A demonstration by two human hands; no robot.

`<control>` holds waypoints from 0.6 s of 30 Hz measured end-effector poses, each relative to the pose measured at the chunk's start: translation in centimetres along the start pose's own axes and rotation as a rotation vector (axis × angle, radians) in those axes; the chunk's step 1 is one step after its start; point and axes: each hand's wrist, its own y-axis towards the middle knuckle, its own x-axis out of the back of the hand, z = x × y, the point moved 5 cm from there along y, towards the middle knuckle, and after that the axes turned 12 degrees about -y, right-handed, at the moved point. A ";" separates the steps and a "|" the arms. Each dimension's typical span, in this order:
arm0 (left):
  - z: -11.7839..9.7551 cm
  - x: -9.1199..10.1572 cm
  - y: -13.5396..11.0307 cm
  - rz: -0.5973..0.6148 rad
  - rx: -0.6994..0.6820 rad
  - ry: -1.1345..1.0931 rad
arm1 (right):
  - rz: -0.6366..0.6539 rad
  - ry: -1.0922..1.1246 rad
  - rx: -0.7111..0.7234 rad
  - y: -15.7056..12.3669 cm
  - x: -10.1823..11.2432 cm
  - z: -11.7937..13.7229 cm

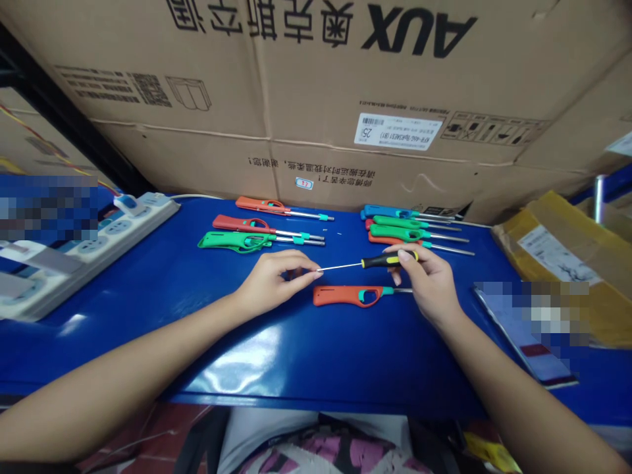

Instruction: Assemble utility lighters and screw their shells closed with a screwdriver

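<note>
My right hand (428, 280) grips the black and yellow handle of a small screwdriver (388, 261), held level with its thin shaft pointing left. My left hand (276, 280) pinches its fingertips together at the tip of that shaft; whatever sits between them is too small to make out. Just below both hands an orange long-nosed lighter (345, 295) lies flat on the blue table (306, 355), its metal nose running under my right hand.
Two orange lighters and a green one (237, 241) lie at the back left. A pile of blue, green and orange lighters (405, 227) lies at the back right. A white power strip (99, 243) sits at the left, large cardboard boxes (316, 99) stand behind, a yellow parcel (567, 263) at the right.
</note>
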 end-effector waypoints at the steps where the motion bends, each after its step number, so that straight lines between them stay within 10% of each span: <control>1: -0.1 0.0 0.0 0.009 -0.011 -0.001 | -0.003 0.007 0.000 0.0 0.0 0.0; 18: -0.3 -0.2 0.0 0.083 -0.093 0.032 | -0.019 0.021 -0.042 0.2 0.0 -0.9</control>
